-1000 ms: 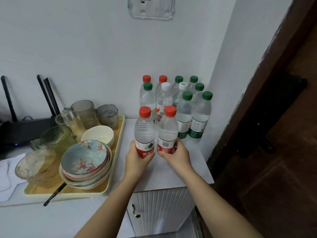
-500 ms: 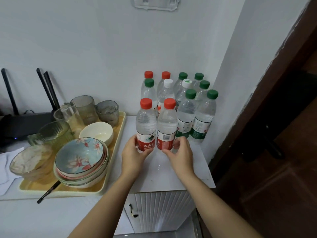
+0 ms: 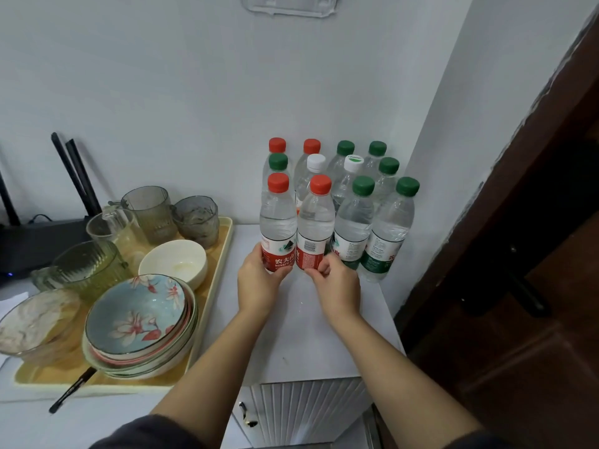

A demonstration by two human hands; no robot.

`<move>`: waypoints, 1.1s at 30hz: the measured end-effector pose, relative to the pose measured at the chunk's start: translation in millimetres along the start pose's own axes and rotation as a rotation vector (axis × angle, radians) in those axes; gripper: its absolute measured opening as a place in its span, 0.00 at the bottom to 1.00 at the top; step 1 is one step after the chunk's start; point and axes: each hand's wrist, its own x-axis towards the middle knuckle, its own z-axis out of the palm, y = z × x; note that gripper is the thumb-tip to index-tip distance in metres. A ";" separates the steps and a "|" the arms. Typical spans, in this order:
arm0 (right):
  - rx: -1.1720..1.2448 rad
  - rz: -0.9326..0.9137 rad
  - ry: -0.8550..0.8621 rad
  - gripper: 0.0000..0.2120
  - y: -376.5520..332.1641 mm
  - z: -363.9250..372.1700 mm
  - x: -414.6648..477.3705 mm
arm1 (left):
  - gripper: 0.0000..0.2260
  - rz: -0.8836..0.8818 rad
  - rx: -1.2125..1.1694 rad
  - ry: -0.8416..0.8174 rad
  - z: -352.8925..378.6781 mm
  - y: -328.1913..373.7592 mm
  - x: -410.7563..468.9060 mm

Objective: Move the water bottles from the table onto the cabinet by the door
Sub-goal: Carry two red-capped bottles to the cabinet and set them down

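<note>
One head-worn camera looks forward and down from close above the cabinet [image 3: 327, 335], facing the wall corner; both forearms reach in from the bottom edge.

Pale wall [image 3: 162, 92] fills the upper frame; clear plastic fixture [image 3: 288, 6] at top centre. Dark brown door [image 3: 534, 286] at right. White ribbed cabinet front [image 3: 308, 413] at lower centre. Lighting even.
</note>
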 end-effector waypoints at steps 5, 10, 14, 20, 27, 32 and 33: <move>0.020 -0.011 -0.011 0.13 0.4 0.1 3.7 | 0.21 0.012 0.014 -0.002 0.9 -3.1 2.0; 0.044 -0.083 0.087 0.17 8.1 -22.1 -11.8 | 0.32 -0.024 -0.045 -0.079 -3.8 1.1 4.6; 0.130 -0.037 0.394 0.27 28.7 -50.2 -25.5 | 0.38 -0.005 -0.211 -0.125 -6.5 8.9 6.7; 0.466 0.167 0.115 0.59 43.3 -59.0 18.3 | 0.40 -0.006 -0.231 -0.184 -8.6 12.5 11.3; 0.510 0.258 -0.026 0.53 58.1 -60.3 33.4 | 0.35 -0.098 -0.284 -0.317 -9.2 0.7 22.6; 0.491 0.261 -0.039 0.52 58.3 -58.9 33.1 | 0.30 -0.089 -0.299 -0.337 -7.8 2.2 23.2; 0.492 0.260 -0.037 0.53 58.2 -58.6 33.0 | 0.30 -0.085 -0.300 -0.335 -7.8 1.9 23.0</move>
